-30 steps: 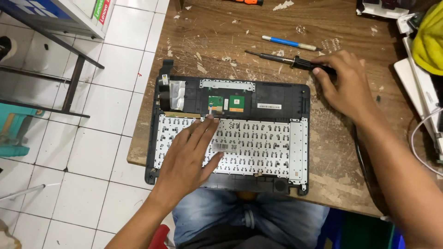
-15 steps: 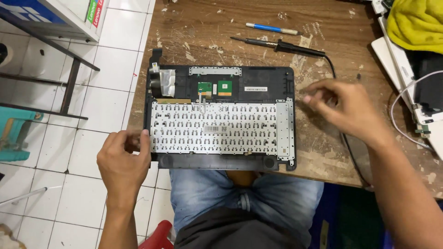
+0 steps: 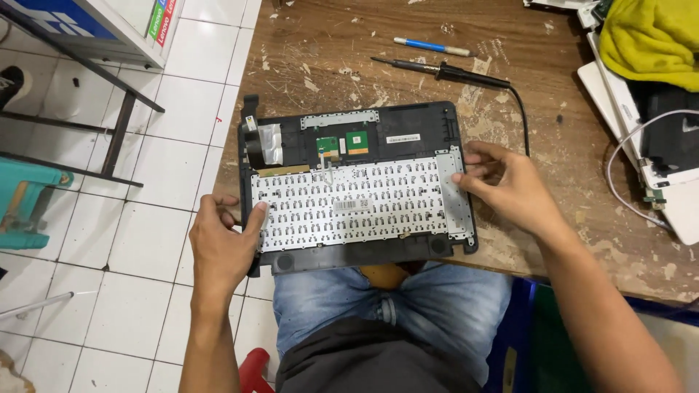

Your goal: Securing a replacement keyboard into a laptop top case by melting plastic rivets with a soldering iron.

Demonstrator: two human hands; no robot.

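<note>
The left hand (image 3: 222, 244) grips the left edge of an opened laptop shell (image 3: 357, 189), thumb laid on top at the lower left corner of the keyboard plate (image 3: 357, 207), fingers curled round the rim beneath. The right hand (image 3: 506, 185) rests at the shell's right edge, its fingers loosely bent and pressing on the plate's right border; whether they pinch anything I cannot tell.

The shell lies face down at the near edge of the wooden worktop (image 3: 582, 211), its front overhanging the person's lap. Between the two hands stretches the silver plate, with a small label near its middle. Beyond the hands, in the shell's upper part, sit a small green board (image 3: 328, 145) and an orange-brown patch (image 3: 357, 140), with a strip of silver foil (image 3: 271, 142) just beyond the left hand.

Farther out from the right hand lies a black soldering iron (image 3: 444, 70), its cord (image 3: 526, 124) running down towards that hand. A blue pen (image 3: 432, 46) lies beyond it. Well to the right of the right hand are a yellow cloth (image 3: 648, 36) and a white device (image 3: 670, 189) with a grey cable (image 3: 619, 175).
</note>
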